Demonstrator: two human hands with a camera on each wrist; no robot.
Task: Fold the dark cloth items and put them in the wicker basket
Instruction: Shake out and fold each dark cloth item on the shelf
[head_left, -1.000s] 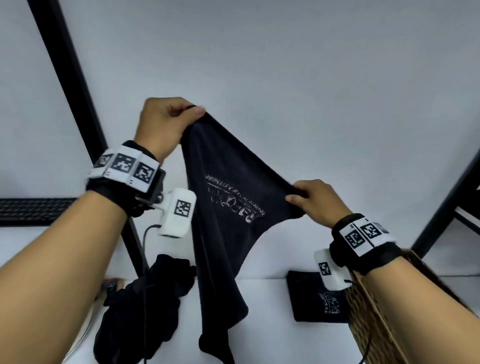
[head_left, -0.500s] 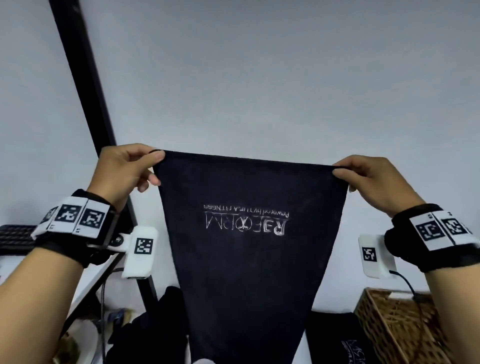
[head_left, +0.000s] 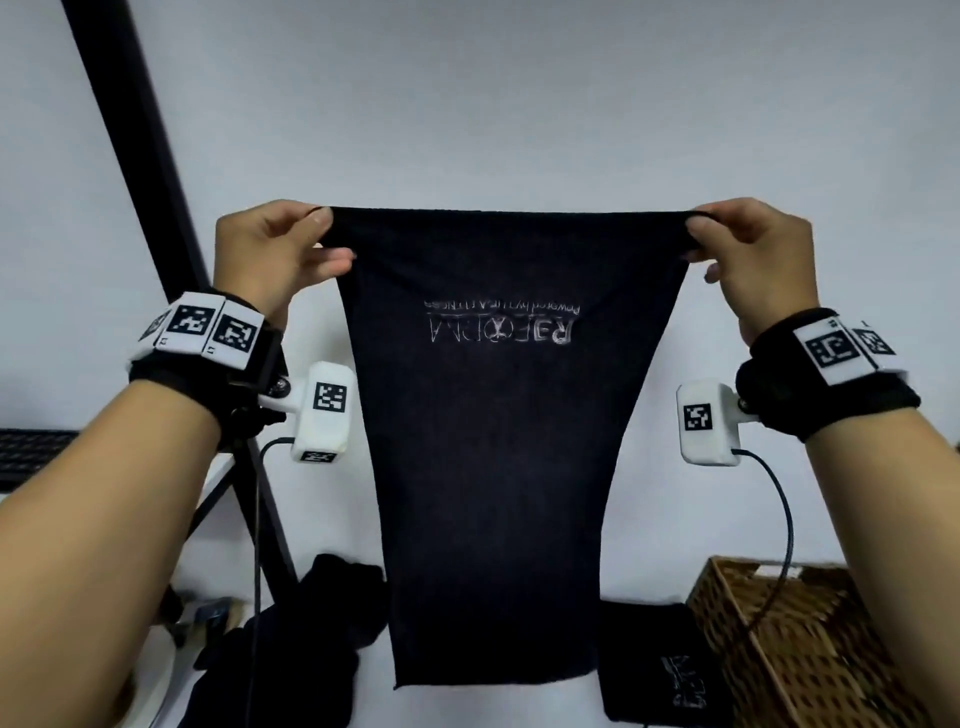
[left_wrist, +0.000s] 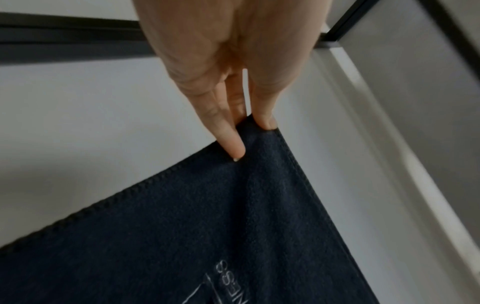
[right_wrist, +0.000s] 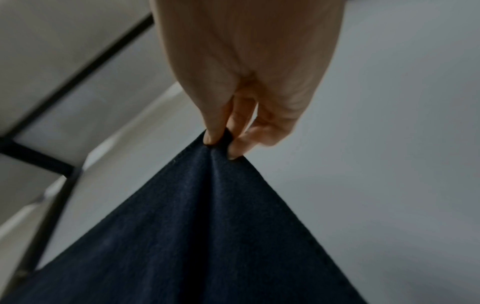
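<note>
Dark cloth (head_left: 498, 415) held up in the air, spread flat between both hands, printed logo upside down toward the head camera. Left hand (head_left: 275, 254) pinches the top left corner; the left wrist view shows thumb and fingertips (left_wrist: 233, 144) closed on the hemmed corner. Right hand (head_left: 748, 260) pinches the top right corner — the right wrist view shows the corner bunched between its fingertips (right_wrist: 215, 135). Top edge is taut and roughly level between the two pinches.

Key relation: the cloth hangs straight down from the hands, long axis vertical, lower edge free and close above the table (head_left: 218, 478). Whether the hem touches the surface cannot be told. Both hands sit at about the same height, and neither is nearer the cloth's free end.

Elsewhere: an unfolded pile of dark cloths (head_left: 311, 639) lies on the table toward the left, behind the hanging cloth. A folded dark cloth (head_left: 660, 670) lies flat on the table just beside the wicker basket (head_left: 810, 654), which stands at the right edge of the table, below the right forearm.

Judgement: step in hand is the first fold — likely either bringing the two top corners together or lowering the cloth flat onto the table. The basket lies on the right hand's side, so that hand is better placed for the drop-in later.
</note>
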